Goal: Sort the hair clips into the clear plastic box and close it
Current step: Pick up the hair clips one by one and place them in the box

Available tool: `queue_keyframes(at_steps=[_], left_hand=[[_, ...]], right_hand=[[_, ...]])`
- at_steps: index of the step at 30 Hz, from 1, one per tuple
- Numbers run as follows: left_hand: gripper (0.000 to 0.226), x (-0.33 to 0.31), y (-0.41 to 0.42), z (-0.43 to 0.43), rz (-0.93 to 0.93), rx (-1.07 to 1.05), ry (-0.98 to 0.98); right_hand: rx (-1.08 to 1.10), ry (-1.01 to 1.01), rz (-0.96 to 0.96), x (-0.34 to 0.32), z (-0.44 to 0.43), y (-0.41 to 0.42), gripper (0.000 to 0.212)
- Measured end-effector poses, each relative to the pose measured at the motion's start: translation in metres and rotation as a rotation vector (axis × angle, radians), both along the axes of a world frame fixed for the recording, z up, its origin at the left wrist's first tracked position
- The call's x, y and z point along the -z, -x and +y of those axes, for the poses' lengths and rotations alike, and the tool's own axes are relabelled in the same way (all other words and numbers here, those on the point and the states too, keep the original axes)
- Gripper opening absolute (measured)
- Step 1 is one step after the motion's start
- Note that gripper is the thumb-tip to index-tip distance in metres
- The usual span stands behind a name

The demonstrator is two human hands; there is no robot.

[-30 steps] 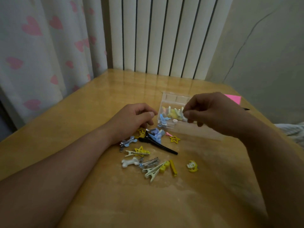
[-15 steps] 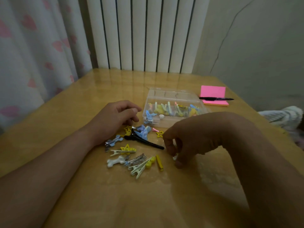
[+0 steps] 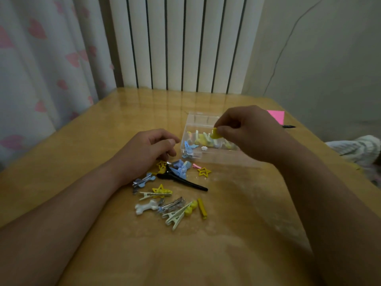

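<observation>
My right hand (image 3: pixel 245 131) pinches a small yellow hair clip (image 3: pixel 215 134) above the open clear plastic box (image 3: pixel 198 118), which holds several pastel clips. On the table in front of the box lies a loose pile of clips: a long black clip (image 3: pixel 183 181), a yellow star clip (image 3: pixel 204 171), a white bone clip (image 3: pixel 145 207), a pale green alligator clip (image 3: pixel 177 216) and a yellow bar clip (image 3: pixel 202 207). My left hand (image 3: pixel 148 149) rests on the table at the pile's far left, its fingers curled over something small and shiny that I cannot make out.
The wooden table (image 3: pixel 226 234) stands against a white ribbed radiator (image 3: pixel 185 44), with a heart-print curtain (image 3: pixel 45 65) at the left. A pink sticky-note pad (image 3: pixel 277 116) and a black pen (image 3: pixel 288 126) lie behind my right hand.
My right hand went down to the table in front of the box, picked up the yellow clip that lay at the pile's right, and lifted it over the box. My left hand stayed put.
</observation>
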State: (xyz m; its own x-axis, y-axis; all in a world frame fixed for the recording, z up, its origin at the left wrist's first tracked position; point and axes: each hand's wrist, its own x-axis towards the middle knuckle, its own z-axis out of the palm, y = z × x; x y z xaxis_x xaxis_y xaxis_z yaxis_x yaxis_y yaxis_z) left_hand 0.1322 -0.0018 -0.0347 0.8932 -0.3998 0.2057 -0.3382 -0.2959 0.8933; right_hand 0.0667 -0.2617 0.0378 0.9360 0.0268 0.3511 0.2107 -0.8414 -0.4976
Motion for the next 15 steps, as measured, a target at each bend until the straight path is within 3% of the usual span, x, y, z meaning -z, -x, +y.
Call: queue_keyframes(at_steps=[5,15], left_hand=[[0.020,0.000,0.001,-0.001,-0.001,-0.003,-0.006],[0.019,-0.001,0.001,-0.001,-0.012,-0.015,-0.029]], right_hand=[[0.136,-0.017,-0.016,0.032,0.005,-0.021,0.003],[0.093,-0.004,0.208,0.041,0.010,-0.033,0.013]])
